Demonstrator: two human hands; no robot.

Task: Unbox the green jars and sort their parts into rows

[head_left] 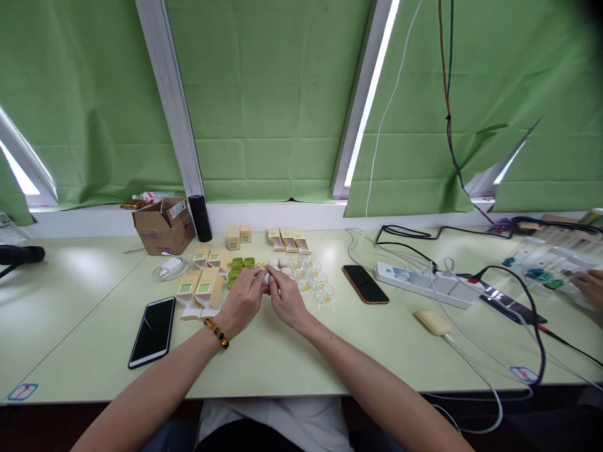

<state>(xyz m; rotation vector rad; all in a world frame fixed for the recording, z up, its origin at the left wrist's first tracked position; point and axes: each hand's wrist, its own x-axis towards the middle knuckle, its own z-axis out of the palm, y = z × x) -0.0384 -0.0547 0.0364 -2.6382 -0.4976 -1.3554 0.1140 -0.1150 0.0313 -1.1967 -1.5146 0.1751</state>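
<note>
My left hand (pixel 243 296) and my right hand (pixel 286 299) meet over the table, fingers closed together around a small white piece (pixel 266 279). Its kind is too small and covered to make out. Just left of my fingers are several small green square containers (pixel 237 262). To the right lie clear plastic cases (pixel 323 291) with yellowish bits in them, and pale pinkish-white rounded pieces (pixel 284 262). Small cream cardboard boxes (pixel 210 289) with green labels, some with flaps open, stand left of my left hand. More such boxes (pixel 288 240) are farther back.
A phone (pixel 151 331) lies at left, another phone (pixel 365 284) at right. Behind are a cardboard box (pixel 164 226), a black cylinder (pixel 200 218) and a coiled white cable (pixel 170 269). At right, a power strip (pixel 428 284) with trailing cables, a cream charger (pixel 432 322) and another person's hand (pixel 590 287).
</note>
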